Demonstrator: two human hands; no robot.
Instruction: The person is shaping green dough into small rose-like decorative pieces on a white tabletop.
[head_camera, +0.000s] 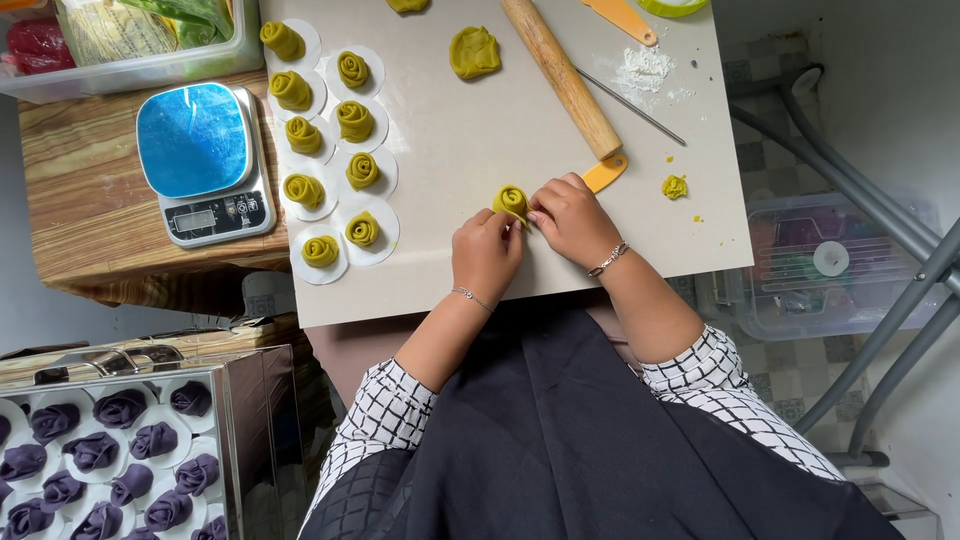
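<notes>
Green dough rose (511, 201) sits pinched between fingertips of left hand (487, 253) and right hand (572, 217), closed around it.

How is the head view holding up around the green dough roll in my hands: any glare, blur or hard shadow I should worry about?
Head view: light is soft and even, shadows faint; the green dough roll between the left hand and right hand looks sharp, with no visible motion blur. The only glare is a mild sheen on the blue scale plate. Straight edges of the work board bow slightly, wide-lens distortion.
</notes>
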